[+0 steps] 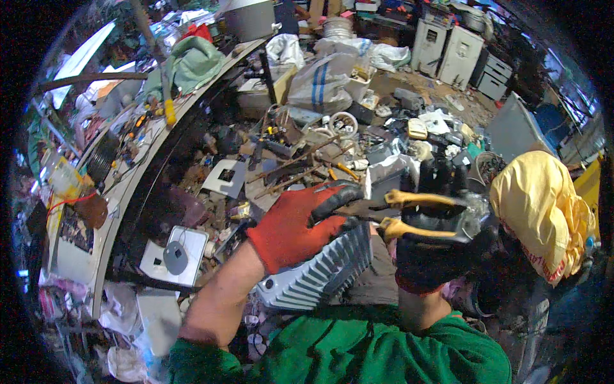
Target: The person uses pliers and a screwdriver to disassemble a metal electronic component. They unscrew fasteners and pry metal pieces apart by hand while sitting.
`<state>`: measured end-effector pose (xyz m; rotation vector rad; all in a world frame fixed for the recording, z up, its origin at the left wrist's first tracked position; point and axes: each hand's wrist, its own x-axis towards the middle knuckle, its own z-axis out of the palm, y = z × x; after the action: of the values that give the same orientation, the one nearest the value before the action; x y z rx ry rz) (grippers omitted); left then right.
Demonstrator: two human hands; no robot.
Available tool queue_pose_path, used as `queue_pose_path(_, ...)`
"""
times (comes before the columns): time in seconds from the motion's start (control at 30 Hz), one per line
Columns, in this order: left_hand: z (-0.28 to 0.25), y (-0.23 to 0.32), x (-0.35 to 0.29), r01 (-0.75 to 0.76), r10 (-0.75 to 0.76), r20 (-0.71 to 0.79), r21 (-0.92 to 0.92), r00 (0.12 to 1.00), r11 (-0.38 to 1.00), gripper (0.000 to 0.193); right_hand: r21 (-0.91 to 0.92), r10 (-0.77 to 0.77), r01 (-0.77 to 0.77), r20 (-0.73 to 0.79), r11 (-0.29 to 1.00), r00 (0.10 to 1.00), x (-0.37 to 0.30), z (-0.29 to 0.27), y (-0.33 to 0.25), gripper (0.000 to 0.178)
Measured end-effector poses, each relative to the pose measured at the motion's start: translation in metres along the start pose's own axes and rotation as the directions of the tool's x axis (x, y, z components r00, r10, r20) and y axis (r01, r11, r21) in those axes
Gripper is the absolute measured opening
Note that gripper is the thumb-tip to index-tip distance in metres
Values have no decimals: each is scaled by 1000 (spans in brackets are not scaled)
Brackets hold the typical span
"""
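Note:
My left hand [300, 221], in a red glove with black fingertips, is closed on the dark jaw end of a pair of pliers [425, 200]. The pliers' two worn yellow handles point right and are spread apart. They lie across my right hand [427, 253], which wears a black-palmed glove and has its fingers stretched upward, palm showing; no grip round the handles is visible. A grey ribbed metal housing [320, 272] rests under my left forearm and hand, close to my body. My left hand covers the tip of the jaws.
A long bench [128, 198] with tools and scraps runs along the left. Mixed scrap [307, 153] covers the floor ahead. To the right sits a full yellow sack [534, 205]. White sacks [323, 83] and white cabinets [460, 56] stand farther back.

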<state>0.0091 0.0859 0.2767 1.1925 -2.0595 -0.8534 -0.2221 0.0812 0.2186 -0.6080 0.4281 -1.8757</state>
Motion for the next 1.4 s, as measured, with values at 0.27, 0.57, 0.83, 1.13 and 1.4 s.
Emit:
queue_pose_path(0.27, 25, 5, -13, 5, 32, -264, 139, 964, 990, 48, 67, 15, -18, 36, 998, 999, 7, 27, 0, 48)
queue_pose_path(0.57, 43, -7, 3, 133, -64, -415, 138, 907, 981, 41, 405, 51, -137, 216, 904, 975, 75, -9, 59, 38)
queue_pose_path(0.83, 47, -81, 42, -144, 60, -165, -562, 984, 814, 27, 451, 159, -256, 241, 855, 957, 78, -7, 52, 38)
queue_pose_path(1.13, 69, -100, 48, -400, 471, -267, 279, 841, 873, 33, 392, 362, -318, -40, 863, 931, 73, -19, 38, 47)
queue_pose_path(1.4, 86, -91, 59, -296, 316, -385, 112, 867, 949, 28, 352, 296, -218, -184, 910, 937, 71, -19, 28, 49)
